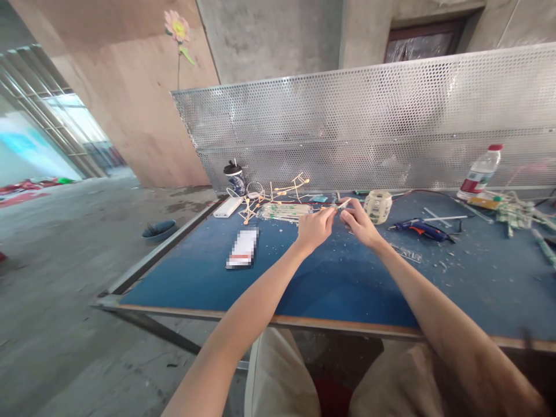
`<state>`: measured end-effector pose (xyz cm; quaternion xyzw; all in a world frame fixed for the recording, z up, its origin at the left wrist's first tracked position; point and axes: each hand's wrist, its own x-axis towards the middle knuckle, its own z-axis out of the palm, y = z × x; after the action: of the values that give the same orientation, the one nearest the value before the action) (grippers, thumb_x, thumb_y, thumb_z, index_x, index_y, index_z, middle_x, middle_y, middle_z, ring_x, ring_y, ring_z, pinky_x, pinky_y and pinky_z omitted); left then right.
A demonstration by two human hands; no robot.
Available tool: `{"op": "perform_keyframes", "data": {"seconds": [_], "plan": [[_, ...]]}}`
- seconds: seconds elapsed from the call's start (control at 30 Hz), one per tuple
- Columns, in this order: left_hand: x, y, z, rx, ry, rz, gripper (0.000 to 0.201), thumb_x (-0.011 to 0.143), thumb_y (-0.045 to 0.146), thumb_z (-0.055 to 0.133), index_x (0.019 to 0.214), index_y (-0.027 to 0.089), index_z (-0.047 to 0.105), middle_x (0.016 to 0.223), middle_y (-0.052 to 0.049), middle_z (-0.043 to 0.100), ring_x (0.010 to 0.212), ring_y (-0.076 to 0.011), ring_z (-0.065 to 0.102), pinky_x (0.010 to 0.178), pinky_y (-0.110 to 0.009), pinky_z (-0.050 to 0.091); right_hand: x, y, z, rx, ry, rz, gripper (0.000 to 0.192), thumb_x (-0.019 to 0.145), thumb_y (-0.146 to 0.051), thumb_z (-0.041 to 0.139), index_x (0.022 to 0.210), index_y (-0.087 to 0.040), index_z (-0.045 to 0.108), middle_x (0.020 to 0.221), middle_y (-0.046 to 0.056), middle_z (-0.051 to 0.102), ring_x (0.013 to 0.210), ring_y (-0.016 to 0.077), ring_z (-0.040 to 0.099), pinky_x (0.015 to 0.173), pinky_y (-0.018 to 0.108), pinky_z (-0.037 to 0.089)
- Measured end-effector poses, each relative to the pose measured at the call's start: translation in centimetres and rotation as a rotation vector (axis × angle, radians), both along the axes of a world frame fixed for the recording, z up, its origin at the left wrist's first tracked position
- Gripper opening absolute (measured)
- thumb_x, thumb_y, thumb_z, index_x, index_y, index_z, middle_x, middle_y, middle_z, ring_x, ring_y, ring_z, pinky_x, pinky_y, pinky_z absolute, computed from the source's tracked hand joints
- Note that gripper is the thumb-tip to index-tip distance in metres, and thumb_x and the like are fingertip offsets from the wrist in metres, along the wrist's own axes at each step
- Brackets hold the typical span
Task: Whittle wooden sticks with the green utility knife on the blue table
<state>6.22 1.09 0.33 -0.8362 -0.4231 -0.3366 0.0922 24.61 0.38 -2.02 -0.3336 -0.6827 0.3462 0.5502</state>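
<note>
Thin stick (pixel 343 204) pinched at fingertip height between left hand (pixel 313 227) and right hand (pixel 361 224), fingers closed on it from both ends — raised off the blue table (pixel 339 278) for close work. Stick model (pixel 273 197), glue gun (pixel 419 229) and tape roll (pixel 377 206) crowd the far side; bare mat toward the near edge.
</note>
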Motion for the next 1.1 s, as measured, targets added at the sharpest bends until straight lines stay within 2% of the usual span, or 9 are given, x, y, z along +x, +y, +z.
{"op": "perform_keyframes", "data": {"seconds": [0.1,0.23,0.4,0.57,0.8,1.1], "plan": [[0.1,-0.1,0.1,0.002,-0.007,-0.001,0.039,0.108,0.039,0.034,0.115,0.028,0.071,0.095,-0.003,0.079,0.082,-0.0182,0.072,0.065,-0.028,0.038,-0.1,0.0,0.0,0.105,-0.022,-0.043,0.060,0.096,-0.055,0.058,0.146,-0.029,0.036,0.080,-0.004,0.051,0.061,0.0119,0.042,0.053,0.025,0.036],[0.0,-0.1,0.1,0.008,-0.011,-0.005,0.040,0.108,0.039,0.032,0.114,0.028,0.070,0.094,-0.002,0.079,0.082,-0.0184,0.072,0.065,-0.028,0.037,-0.2,0.0,0.0,0.133,-0.017,-0.056,0.069,0.097,-0.053,0.057,0.155,-0.030,0.026,0.084,-0.002,0.053,0.061,0.0121,0.043,0.052,0.026,0.038],[-0.3,0.3,-0.4,0.015,-0.007,-0.029,0.038,0.108,0.037,0.034,0.120,0.028,0.069,0.095,-0.003,0.079,0.087,-0.0186,0.073,0.066,-0.028,0.039,-0.2,-0.2,0.1,0.048,0.037,0.035,0.050,0.096,-0.054,0.058,0.137,-0.031,0.041,0.071,-0.007,0.046,0.053,0.0101,0.035,0.047,0.024,0.031],[-0.4,0.6,-0.7,0.042,-0.021,-0.058,0.037,0.108,0.035,0.035,0.121,0.029,0.069,0.098,0.000,0.079,0.087,-0.0179,0.073,0.065,-0.028,0.038,-0.5,-0.4,0.2,0.025,0.083,0.025,0.039,0.094,-0.054,0.062,0.120,-0.032,0.044,0.067,-0.009,0.043,0.050,0.0091,0.032,0.045,0.023,0.027],[-0.1,0.6,-0.6,0.007,0.021,-0.032,0.039,0.108,0.037,0.034,0.125,0.028,0.068,0.105,-0.005,0.079,0.089,-0.0185,0.073,0.068,-0.027,0.041,-1.5,-0.7,0.3,-0.016,0.154,0.019,0.037,0.094,-0.056,0.060,0.115,-0.033,0.041,0.066,-0.010,0.041,0.046,0.0077,0.029,0.042,0.022,0.025],[0.2,0.1,-0.4,0.029,0.035,-0.036,0.042,0.109,0.038,0.031,0.124,0.028,0.069,0.110,-0.004,0.079,0.089,-0.0191,0.074,0.069,-0.029,0.043,-1.0,-0.6,0.7,-0.001,0.124,0.034,0.038,0.095,-0.057,0.060,0.119,-0.032,0.043,0.064,-0.010,0.036,0.047,0.0085,0.029,0.043,0.023,0.025]]}}
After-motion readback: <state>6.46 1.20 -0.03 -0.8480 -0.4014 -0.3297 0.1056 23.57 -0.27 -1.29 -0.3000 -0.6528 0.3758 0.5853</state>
